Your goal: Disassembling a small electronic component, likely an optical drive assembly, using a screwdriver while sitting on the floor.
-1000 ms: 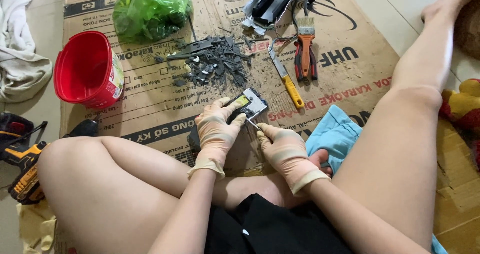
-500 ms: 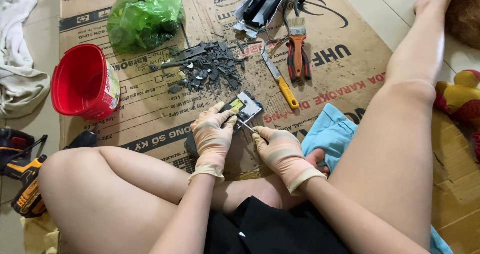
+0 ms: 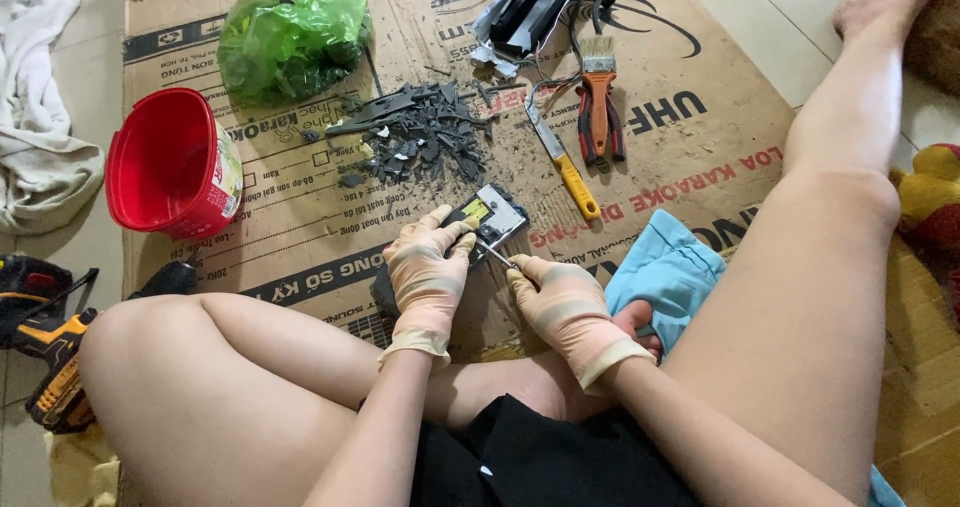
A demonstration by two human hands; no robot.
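Sitting cross-legged on the floor, the person is seen working over a flattened cardboard sheet (image 3: 690, 157). A small dark electronic device (image 3: 487, 217), opened at the top, is pinned to the cardboard by the gloved left hand (image 3: 428, 275), fingers curled onto its near edge. A thin metal tool (image 3: 497, 257) is gripped by the gloved right hand (image 3: 565, 307), its tip set against the device's lower right edge. The two hands are close together, each closed on its own object.

Risk, as judged: the tool tip is aimed toward the left fingers, so a slip under prying force could drive it into the thin glove. Loose dark fragments (image 3: 420, 137) lie just beyond the device, and more could be flung toward bare legs. A cracked part could be pushed into the exposed interior.

Surface: printed brown cardboard, littered with chips. A red bucket (image 3: 170, 162) and a green plastic bag (image 3: 290, 32) are noted at the left, a yellow-handled knife (image 3: 565, 162), orange-handled pliers (image 3: 600, 117) and a paintbrush (image 3: 598, 62) beyond the device. A blue cloth (image 3: 665, 272) lies by the right knee. A cordless drill (image 3: 50, 357) rests on pale floor tiles at the left.
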